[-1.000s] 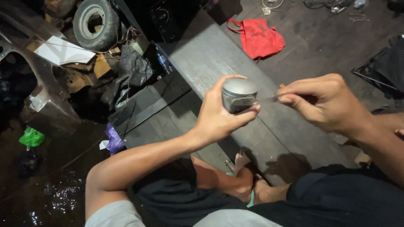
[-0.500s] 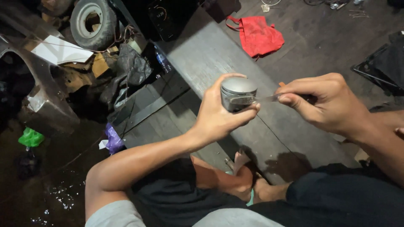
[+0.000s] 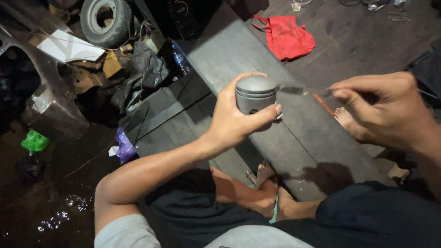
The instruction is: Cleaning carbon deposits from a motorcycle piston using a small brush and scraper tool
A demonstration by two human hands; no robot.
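My left hand [image 3: 236,119] grips a grey metal piston [image 3: 255,94], crown up, with the thumb across its skirt and the fingers behind it. My right hand [image 3: 383,110] pinches a thin metal tool [image 3: 301,90] whose blurred tip points at the piston's ring grooves, close to its right side. Both hands hover above a dark wooden plank [image 3: 303,133]. My knees and bare feet [image 3: 266,174] show below the hands.
A red cloth bag [image 3: 287,36] lies at the far end of the plank. A small tyre [image 3: 104,18], cardboard scraps, dark plastic sheets and a metal body panel [image 3: 50,105] are piled at the left. Green [image 3: 34,141] and purple [image 3: 124,146] plastic scraps lie on the wet floor.
My right hand has drawn back to the right, away from the piston, with the tool still pinched. The left hand keeps the piston in much the same place.
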